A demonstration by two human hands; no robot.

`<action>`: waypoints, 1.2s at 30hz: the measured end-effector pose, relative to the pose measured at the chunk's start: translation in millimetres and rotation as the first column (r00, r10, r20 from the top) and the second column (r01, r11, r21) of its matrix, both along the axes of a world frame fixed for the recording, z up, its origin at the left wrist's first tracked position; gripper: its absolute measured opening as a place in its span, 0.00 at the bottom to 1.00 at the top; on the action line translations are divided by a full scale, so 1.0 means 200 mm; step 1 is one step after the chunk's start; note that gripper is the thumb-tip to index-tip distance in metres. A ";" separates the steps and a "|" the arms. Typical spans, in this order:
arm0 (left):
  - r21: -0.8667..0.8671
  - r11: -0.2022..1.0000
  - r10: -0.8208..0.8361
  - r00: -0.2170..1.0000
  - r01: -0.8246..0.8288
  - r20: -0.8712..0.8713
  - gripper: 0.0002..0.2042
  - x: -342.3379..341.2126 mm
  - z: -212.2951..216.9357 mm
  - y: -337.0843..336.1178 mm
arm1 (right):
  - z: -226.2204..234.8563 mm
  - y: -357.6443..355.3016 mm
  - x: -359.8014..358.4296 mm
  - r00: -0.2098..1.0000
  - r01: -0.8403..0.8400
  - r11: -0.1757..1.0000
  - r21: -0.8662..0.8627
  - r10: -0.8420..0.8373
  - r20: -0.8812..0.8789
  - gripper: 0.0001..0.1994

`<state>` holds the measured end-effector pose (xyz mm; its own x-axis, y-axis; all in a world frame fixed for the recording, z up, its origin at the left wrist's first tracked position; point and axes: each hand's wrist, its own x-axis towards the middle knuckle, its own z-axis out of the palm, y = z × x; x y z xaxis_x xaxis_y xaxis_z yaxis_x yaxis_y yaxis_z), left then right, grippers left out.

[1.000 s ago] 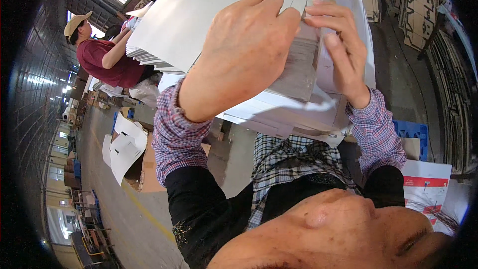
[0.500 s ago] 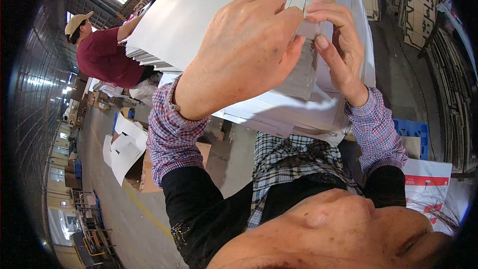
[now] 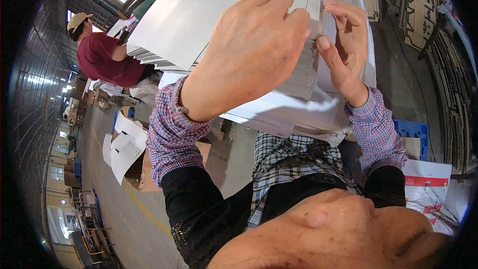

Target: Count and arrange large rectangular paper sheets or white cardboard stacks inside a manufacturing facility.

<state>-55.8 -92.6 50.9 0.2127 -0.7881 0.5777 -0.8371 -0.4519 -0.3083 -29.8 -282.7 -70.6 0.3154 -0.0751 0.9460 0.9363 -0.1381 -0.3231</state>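
Since a second ago the co-worker in the red shirt (image 3: 107,60) has straightened and drawn back from the white sheets, and the left hand (image 3: 251,52) has slid a little further along the top edge of the stack of white cardboard sheets (image 3: 199,15). That stack stands raised in front of the chest, its sheets fanned so that their thin edges show as close lines near the top. The left hand lies over the upper edge with its fingers curled down across the sheets — a loose clasp on the stack rather than a tight fist. The right hand (image 3: 346,50) is just beside it, thumb pressed against the grey side edges of the sheets and fingers bent over the top, so it too grips the same stack. The two hands nearly touch at the fingertips.

Below the hands a lower pile of white sheets (image 3: 298,112) lies flat, close against the checked shirt. Both forearms wear plaid cuffs over black sleeves. To the left, on the concrete floor (image 3: 99,209), loose white sheets rest on a brown cardboard box (image 3: 149,174). At the right edge a blue crate (image 3: 411,132) stands behind a white-and-red printed carton (image 3: 425,184) — well apart from the hands.
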 end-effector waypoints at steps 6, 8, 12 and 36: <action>-0.026 1.000 0.004 1.000 -0.003 0.023 0.08 0.03 0.00 0.00 | 0.01 0.01 -0.01 0.997 -0.065 0.997 0.028 0.066 -0.031 0.24; -0.006 0.999 -0.049 0.998 0.049 0.051 0.08 0.04 0.00 0.00 | 0.00 0.01 0.00 0.999 -0.050 0.999 0.016 0.050 -0.017 0.24; 0.004 0.999 -0.054 0.998 0.054 -0.046 0.09 0.00 0.02 -0.02 | -0.01 0.01 0.00 0.999 -0.041 0.999 0.016 0.041 -0.013 0.24; -0.042 0.994 0.106 0.971 -0.099 0.213 0.12 0.06 -0.01 -0.13 | 0.05 0.01 -0.02 0.981 0.189 0.971 -0.143 -0.181 0.068 0.15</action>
<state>-44.4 -117.6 49.2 0.1598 -0.7497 0.6423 -0.7016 -0.5439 -0.4603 -33.8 -280.8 -59.6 0.2573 0.0152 0.9662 0.9055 -0.3529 -0.2356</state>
